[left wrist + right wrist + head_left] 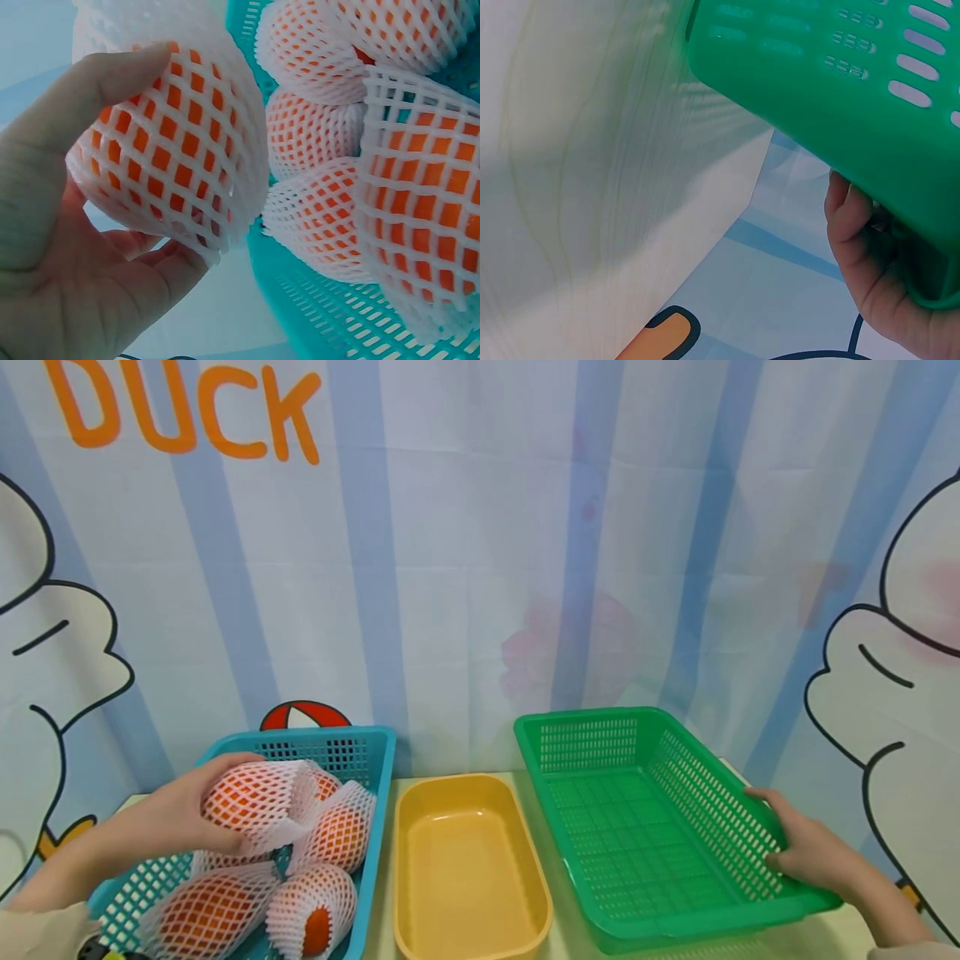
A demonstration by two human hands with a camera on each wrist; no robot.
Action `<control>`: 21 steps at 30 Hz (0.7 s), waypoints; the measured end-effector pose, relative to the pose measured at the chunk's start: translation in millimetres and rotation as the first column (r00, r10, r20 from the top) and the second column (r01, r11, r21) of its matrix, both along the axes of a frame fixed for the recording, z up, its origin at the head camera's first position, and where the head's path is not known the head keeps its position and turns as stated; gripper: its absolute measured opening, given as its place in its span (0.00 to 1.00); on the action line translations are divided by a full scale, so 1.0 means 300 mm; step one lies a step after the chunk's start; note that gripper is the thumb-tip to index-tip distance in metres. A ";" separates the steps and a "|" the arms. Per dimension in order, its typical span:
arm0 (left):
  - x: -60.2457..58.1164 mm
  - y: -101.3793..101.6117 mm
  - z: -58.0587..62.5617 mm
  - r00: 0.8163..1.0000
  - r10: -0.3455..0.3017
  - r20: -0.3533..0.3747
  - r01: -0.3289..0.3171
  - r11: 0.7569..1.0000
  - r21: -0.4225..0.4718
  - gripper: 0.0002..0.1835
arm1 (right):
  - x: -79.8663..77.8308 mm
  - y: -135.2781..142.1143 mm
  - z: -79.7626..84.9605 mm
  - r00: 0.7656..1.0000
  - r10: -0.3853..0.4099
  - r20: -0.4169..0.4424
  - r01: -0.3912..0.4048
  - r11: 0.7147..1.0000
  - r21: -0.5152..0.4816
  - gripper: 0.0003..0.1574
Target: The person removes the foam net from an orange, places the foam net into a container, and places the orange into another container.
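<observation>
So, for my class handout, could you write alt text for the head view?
A left hand grips a foam-netted orange-red fruit at a blue perforated basket of similar fruits, while a right hand holds the side of a green perforated basket. A yellow tray stands between the baskets.

"DUCK" [181, 406] on striped backdrop [468, 568]

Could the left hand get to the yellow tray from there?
Likely yes: the left hand grips a netted orange fruit, but only other netted fruit and the blue basket's rim seem to lie between it and the yellow tray.
</observation>
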State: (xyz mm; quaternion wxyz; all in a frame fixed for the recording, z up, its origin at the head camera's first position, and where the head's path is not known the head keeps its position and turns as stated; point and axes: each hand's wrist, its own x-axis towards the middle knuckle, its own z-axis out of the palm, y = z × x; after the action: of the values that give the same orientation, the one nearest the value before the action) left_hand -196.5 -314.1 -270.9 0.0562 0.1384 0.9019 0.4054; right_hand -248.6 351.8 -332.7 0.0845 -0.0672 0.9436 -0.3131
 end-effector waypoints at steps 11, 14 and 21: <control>0.008 0.006 0.028 1.000 -0.006 0.024 0.007 1.000 -0.013 0.49 | -0.001 0.004 -0.003 1.000 0.000 0.001 0.000 1.000 -0.016 0.56; 0.010 0.008 0.035 0.999 0.004 0.035 -0.004 1.000 -0.007 0.50 | -0.002 0.004 -0.003 1.000 0.001 0.002 -0.001 1.000 -0.016 0.56; 0.017 0.014 0.046 1.000 0.023 0.016 -0.023 1.000 -0.010 0.49 | 0.000 0.001 -0.001 1.000 0.000 0.002 0.000 1.000 -0.003 0.56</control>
State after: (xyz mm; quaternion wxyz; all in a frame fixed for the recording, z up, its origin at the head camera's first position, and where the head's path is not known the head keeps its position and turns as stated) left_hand -191.4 -309.9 -257.2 0.0595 0.1246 0.9048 0.4029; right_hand -248.7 352.1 -333.1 0.0852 -0.0670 0.9430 -0.3146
